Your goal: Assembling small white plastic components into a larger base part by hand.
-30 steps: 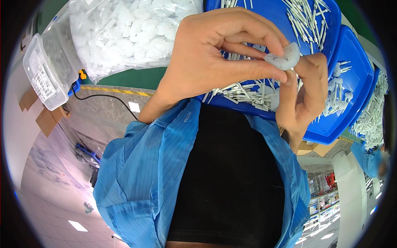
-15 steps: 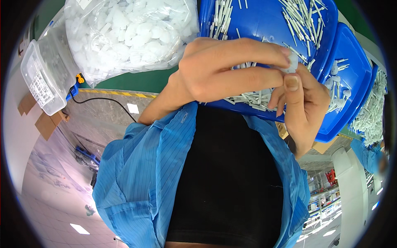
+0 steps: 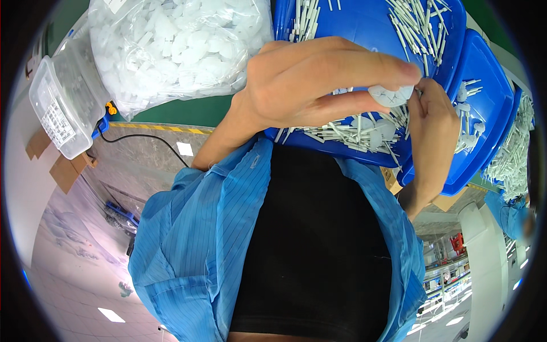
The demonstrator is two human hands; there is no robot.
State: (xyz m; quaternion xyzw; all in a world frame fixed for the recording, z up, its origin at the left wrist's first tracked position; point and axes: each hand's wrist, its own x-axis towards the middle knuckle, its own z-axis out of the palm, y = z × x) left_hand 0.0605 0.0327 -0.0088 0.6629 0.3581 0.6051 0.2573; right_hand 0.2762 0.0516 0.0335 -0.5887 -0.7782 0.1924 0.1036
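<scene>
My left hand (image 3: 319, 80) reaches across from the left and pinches a translucent white plastic disc (image 3: 392, 97) between thumb and fingers. Close against the disc's right edge, my right hand (image 3: 436, 122) has its thumb and fingertips pressed together; whatever lies between them is too small or hidden to name. Both hands are above a blue tray (image 3: 347, 25). Thin white rods (image 3: 419, 34) lie in loose bunches in this tray. Below my left hand, more translucent discs (image 3: 380, 134) rest among the rods at the tray's near side.
A large clear bag (image 3: 182, 51) full of translucent white pieces stands at the left, beside a clear plastic box (image 3: 60, 108). To the right is a second blue tray (image 3: 484, 74) with rods joined to discs. Beyond it lies a heap of white rods (image 3: 513, 148).
The disc has turned so its flat face shows. My right thumb has drawn back from its front, and the right fingers now pinch at its right edge.
</scene>
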